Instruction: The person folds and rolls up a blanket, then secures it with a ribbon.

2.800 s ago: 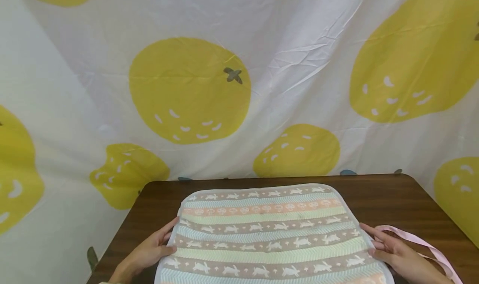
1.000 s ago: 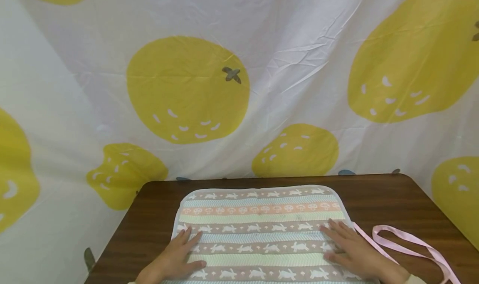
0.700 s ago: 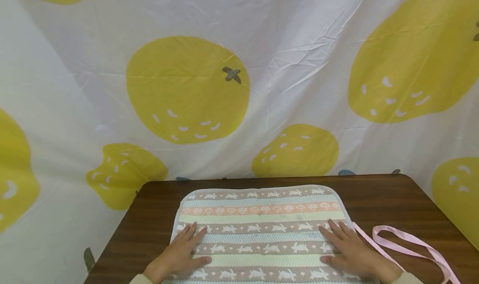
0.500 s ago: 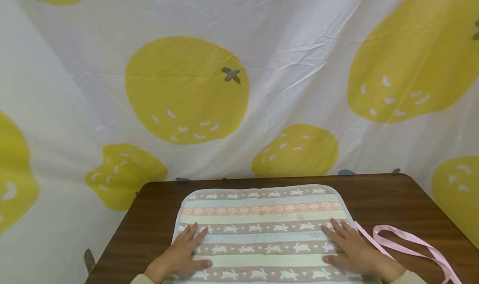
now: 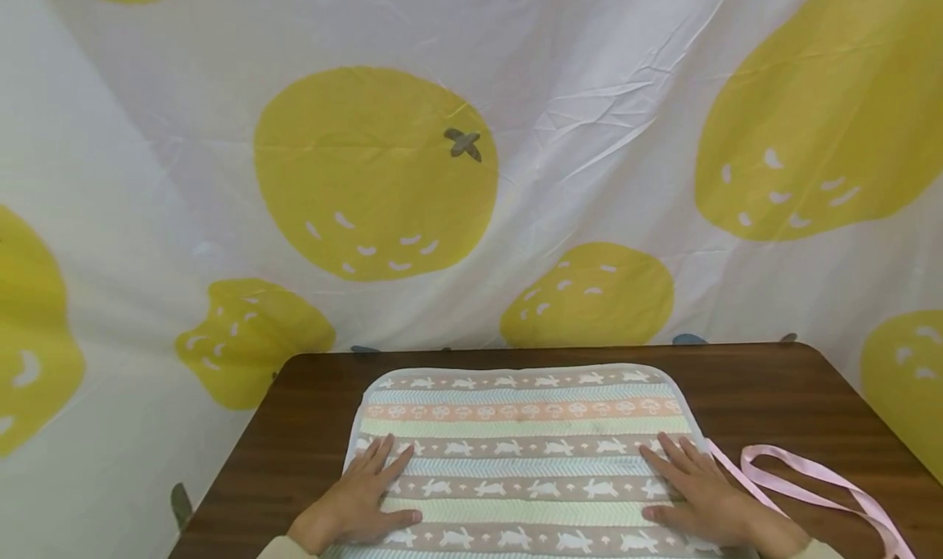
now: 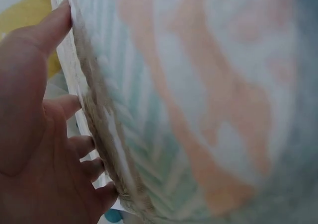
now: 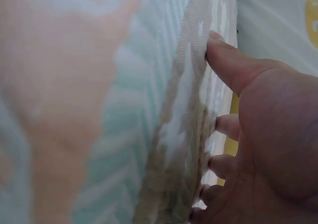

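Note:
A quilted cloth mat [image 5: 530, 466] with pastel stripes, white rabbits and a pale bound edge lies flat at the front of the table. On its left side rests my left hand [image 5: 356, 493], fingers straight and spread, palm down. My right hand [image 5: 700, 493] lies the same way on the right side. In the left wrist view the fingertips [image 6: 93, 169] touch the fabric, which fills the rest of that view. The right wrist view likewise has the fingertips [image 7: 222, 165] against the cloth. The mat's near edge is out of frame.
A pink ribbon [image 5: 809, 464] lies in a loose loop on the brown wood-grain table [image 5: 781, 395], one strand running to the mat's right edge beside my right hand. Behind the table hangs a white curtain [image 5: 589, 158] printed with yellow fruit.
Earlier my hands held the mat by its left and right edges. Both have since let go and moved inward, lying spread on top. In the last half second they have hardly moved.

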Tool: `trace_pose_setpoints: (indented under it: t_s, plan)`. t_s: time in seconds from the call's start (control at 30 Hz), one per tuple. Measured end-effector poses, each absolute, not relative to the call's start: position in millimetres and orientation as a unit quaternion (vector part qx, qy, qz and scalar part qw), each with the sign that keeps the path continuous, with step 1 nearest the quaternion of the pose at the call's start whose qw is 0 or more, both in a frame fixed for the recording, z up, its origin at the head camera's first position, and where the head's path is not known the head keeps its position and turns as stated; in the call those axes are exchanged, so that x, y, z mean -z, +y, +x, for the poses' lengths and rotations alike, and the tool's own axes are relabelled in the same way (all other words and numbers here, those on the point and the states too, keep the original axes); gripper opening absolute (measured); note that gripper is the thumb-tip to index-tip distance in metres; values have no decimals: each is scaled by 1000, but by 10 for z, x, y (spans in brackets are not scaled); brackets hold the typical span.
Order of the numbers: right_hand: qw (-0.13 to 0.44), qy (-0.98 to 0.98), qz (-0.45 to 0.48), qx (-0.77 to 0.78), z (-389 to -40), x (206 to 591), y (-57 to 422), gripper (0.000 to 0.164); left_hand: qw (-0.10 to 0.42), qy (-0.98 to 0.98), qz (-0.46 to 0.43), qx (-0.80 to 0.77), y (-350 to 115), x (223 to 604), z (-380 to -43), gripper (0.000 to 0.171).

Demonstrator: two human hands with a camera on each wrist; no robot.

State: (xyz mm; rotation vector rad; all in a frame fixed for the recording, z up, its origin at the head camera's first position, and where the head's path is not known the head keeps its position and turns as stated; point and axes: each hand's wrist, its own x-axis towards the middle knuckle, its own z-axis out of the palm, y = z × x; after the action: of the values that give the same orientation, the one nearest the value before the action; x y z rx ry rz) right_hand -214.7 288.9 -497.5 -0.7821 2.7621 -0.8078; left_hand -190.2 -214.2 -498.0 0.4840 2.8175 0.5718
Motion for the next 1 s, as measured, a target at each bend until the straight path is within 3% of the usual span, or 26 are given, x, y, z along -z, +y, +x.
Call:
trace_pose_setpoints:
  t_s: [0.3,0.6,0.77,1.0]
  plan:
    - [70,936,-281,200,-2219,4865,2875,81,99,961,163,-203,-2022,4988,-1944,93]
    - [67,926,-290,230,-2451,4648,2988,52,77,943,289,-147,-1316,4849,-1898,73]
    - [117,929,-202,287,-2599,4480,3095,58,57,916,380,-113,-866,4782,-1843,62]
    - [105,931,-171,306,-2796,4397,3217,58,22,868,492,-67,-339,4757,-1800,54]
